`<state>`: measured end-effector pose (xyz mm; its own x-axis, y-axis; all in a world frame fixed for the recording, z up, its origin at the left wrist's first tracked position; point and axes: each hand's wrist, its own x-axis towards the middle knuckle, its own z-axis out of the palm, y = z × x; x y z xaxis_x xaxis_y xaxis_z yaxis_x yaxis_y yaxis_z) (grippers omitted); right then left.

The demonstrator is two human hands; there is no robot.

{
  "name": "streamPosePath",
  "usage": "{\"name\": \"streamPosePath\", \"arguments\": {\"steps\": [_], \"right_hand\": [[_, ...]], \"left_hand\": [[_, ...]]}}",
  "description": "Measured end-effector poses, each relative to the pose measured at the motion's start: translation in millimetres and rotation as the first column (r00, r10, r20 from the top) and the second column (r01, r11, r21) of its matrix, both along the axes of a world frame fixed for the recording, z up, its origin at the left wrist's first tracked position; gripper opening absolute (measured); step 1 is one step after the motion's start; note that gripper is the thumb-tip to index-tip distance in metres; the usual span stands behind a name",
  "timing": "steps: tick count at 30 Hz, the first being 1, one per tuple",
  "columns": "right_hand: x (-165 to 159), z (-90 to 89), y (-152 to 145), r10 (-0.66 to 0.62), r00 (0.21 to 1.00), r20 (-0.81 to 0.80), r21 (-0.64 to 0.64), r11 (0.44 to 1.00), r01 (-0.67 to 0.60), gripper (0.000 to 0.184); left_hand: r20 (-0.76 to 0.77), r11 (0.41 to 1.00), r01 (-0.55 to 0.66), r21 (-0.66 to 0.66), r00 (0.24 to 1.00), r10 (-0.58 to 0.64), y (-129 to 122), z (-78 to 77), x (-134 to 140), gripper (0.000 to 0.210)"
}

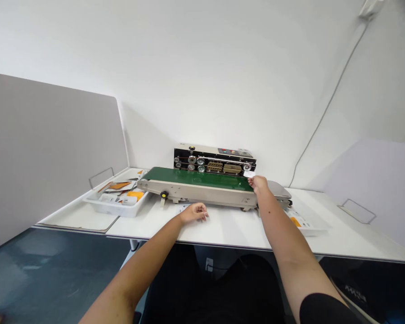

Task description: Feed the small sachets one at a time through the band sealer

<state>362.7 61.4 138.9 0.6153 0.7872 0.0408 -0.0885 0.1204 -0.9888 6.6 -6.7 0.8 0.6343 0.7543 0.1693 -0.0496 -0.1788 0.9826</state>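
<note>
A band sealer (216, 162) stands at the back of the table, with a green conveyor belt (195, 177) running along its front. My right hand (257, 183) is over the belt's right part, its fingers pinched on a small white packet (249, 174) close to the sealer's right end. What is printed on the packet is too small to read. In front of the conveyor, my left hand (195, 213) rests at the table with loosely curled fingers, apart and holding nothing. Just behind it a flat printed packet (182, 208) lies partly beneath the conveyor.
On the left a white plastic bin (121, 209) holds several white and orange packets. Another white bin (312, 230) with packets sits on the right, partly behind my forearm. Grey partitions (54, 148) flank the white table (222, 227), and a cable (330, 101) runs down the wall.
</note>
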Motion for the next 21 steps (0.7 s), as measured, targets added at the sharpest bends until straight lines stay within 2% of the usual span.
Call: {"name": "streamPosePath", "arguments": {"steps": [4,6,7,9,12,14,15,18,20,21], "right_hand": [[-16.9,3.0,10.4,0.1,0.995,0.028,-0.032,0.995,-0.099,0.011],[-22.7,4.1,9.4,0.12,0.991,0.062,-0.034,0.992,-0.119,0.01],[-24.8,4.2,6.7,0.122,0.989,0.082,-0.032,0.992,-0.12,0.009],[-29.4,2.6,-4.2,0.097,0.987,0.129,-0.014,0.995,-0.096,0.009],[-44.4,-9.3,-35.6,-0.124,0.934,0.335,0.156,0.985,0.075,0.02],[-63.9,-27.4,-63.8,-0.236,0.843,0.483,0.304,0.948,0.092,0.029],[-76.3,-39.6,-78.2,-0.21,0.815,0.539,0.332,0.943,0.023,0.032],[-115.2,-84.5,-114.5,0.044,0.766,0.642,0.263,0.925,-0.273,0.032],[-135.3,-114.1,-128.2,0.228,0.701,0.676,0.15,0.888,-0.434,0.031],[-142.1,-126.6,-131.7,0.31,0.661,0.684,0.085,0.866,-0.493,0.03]], "left_hand": [[-0.016,1.0,-0.013,0.016,1.0,0.013,-0.8,1.6,-0.3,0.048],[-0.053,0.994,-0.067,0.09,0.996,0.072,-1.9,3.5,-1.3,0.042],[-0.082,0.979,-0.117,0.168,0.988,0.132,-2.7,4.3,-2.1,0.037],[-0.154,0.897,-0.218,0.384,0.943,0.295,-4.6,5.1,-3.8,0.025],[-0.244,0.73,-0.257,0.634,0.829,0.503,-7.9,1.5,-5.3,0.016],[-0.304,0.697,-0.217,0.684,0.783,0.543,-9.3,-3.3,-4.8,0.026],[-0.339,0.697,-0.2,0.689,0.761,0.553,-9.7,-5.7,-4.2,0.033],[-0.454,0.71,-0.197,0.675,0.648,0.612,-10.3,-9.9,-2.5,0.056],[-0.514,0.72,-0.217,0.659,0.57,0.641,-10.7,-9.7,-2.2,0.062],[-0.533,0.727,-0.21,0.653,0.555,0.639,-10.9,-9.1,-2.5,0.062]]}}
